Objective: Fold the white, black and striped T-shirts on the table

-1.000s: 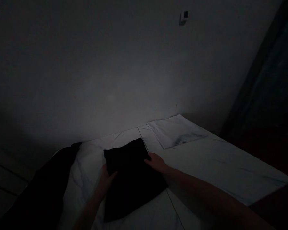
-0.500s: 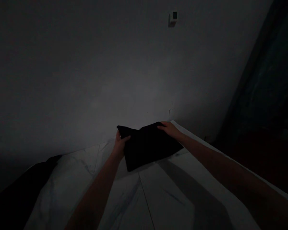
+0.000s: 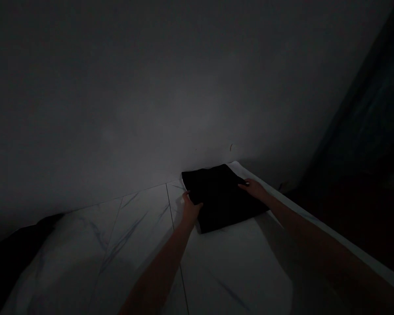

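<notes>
Item one: a folded black cloth (image 3: 221, 197), flat and roughly rectangular, lying towards the far right end of the white veined surface (image 3: 236, 271). It sits near the surface's long right edge and just short of the wall (image 3: 197, 87). Its black fabric is too dark to show any seams, layers or garment type.

Item two: my left hand (image 3: 191, 209), at the near left side of the cloth. My left fingers (image 3: 186, 197) curve against that edge and touch it. I cannot tell whether they are gripping the fabric or only pressing against it.

Item three: my right hand (image 3: 253, 189), at the right side of the cloth. My right fingers (image 3: 244, 184) lie open and extended across the top of the fabric, with no pinch or closed grip showing.

Item four: the white veined surface itself, marked with blue-grey streaks and crossed by thin dark seam lines. The light is too low to tell whether it is tile or cloth.

Item five: a dark heap of fabric (image 3: 16, 258) at the lower left, on the edge of the surface, well apart from both hands.

Item six: a small pale mark on the wall (image 3: 232, 148), directly above the far corner of the cloth.
</notes>
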The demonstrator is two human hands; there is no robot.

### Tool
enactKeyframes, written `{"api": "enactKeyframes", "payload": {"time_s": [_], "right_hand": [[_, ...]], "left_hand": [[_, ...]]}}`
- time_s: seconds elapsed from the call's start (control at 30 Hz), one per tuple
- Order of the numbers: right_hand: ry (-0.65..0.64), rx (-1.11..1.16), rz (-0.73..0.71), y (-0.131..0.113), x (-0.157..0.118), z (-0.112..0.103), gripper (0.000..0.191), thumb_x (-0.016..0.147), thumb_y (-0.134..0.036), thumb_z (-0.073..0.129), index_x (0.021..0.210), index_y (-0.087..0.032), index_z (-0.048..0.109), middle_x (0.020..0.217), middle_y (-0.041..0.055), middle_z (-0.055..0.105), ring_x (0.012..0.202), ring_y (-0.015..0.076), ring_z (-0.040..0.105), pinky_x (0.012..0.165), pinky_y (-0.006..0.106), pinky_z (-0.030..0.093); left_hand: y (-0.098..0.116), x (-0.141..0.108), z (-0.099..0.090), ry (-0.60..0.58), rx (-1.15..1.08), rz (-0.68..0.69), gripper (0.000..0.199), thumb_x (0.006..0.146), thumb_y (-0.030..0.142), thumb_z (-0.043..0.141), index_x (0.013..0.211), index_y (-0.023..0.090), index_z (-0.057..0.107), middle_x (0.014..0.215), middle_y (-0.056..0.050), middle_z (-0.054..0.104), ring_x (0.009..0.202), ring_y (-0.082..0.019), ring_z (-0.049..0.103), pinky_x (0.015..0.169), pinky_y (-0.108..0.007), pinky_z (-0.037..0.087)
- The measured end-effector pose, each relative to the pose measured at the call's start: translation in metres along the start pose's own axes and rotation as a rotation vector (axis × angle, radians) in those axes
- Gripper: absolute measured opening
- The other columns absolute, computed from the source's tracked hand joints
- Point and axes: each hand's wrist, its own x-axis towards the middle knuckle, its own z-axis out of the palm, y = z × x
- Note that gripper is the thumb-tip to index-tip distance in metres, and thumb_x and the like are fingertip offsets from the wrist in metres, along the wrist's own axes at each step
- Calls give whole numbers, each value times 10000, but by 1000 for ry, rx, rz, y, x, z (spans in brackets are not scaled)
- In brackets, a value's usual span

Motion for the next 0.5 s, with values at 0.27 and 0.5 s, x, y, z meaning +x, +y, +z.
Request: {"api": "enactKeyframes", "payload": {"time_s": [0.27,0.5], "right_hand": [[-82,-186,25,-4,-6,-7,337,885,-316,619,1186,-164,617,1098,147,711,1023,278,674,834,350,508],[68,-386,-155,-77,4,2,490,959,-386,490,1403,-178,504,1472,215,452,1318,375,454,1020,536,406]], "left_hand": [[5,-23,-4,-27,268,99,435,626,37,773,989,175,576,1042,-120,630,1089,-316,616,980,-436,459],[48,-4,19,43,489,439,408,711,105,747,1105,151,655,1415,-237,444,1337,-460,383,1128,-588,278]]}}
